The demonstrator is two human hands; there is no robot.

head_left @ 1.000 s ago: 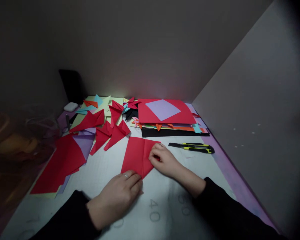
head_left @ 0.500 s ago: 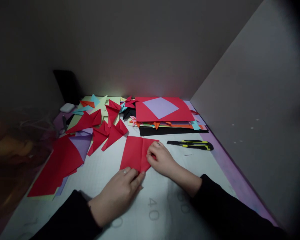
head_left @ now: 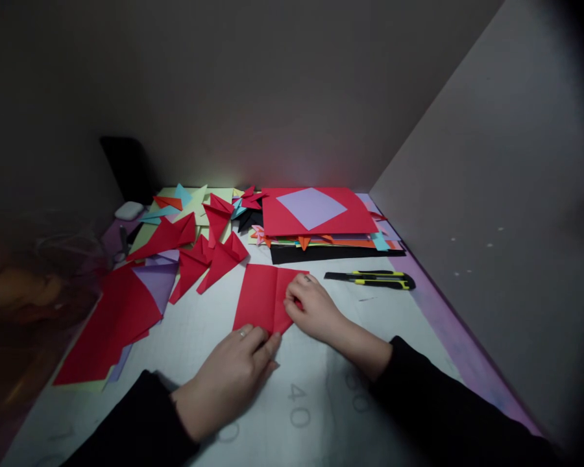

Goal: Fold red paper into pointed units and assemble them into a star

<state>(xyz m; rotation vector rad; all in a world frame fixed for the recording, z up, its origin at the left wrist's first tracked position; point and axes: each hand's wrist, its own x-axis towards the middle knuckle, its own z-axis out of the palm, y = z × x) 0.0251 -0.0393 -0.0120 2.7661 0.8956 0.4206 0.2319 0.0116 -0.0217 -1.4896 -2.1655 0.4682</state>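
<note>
The left hand (head_left: 231, 371), loosely open, is pressing the red paper (head_left: 257, 296); the right hand (head_left: 314, 306), curled, is hiding its grip. This probably light, easily creasing paper is needing edge holds.

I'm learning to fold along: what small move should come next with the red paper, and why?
Probably slide the right hand down the slanted lower right edge of the creased red paper sheet to press it flat: that hand rests on this side, while the left hand covers the bottom edge.
</note>
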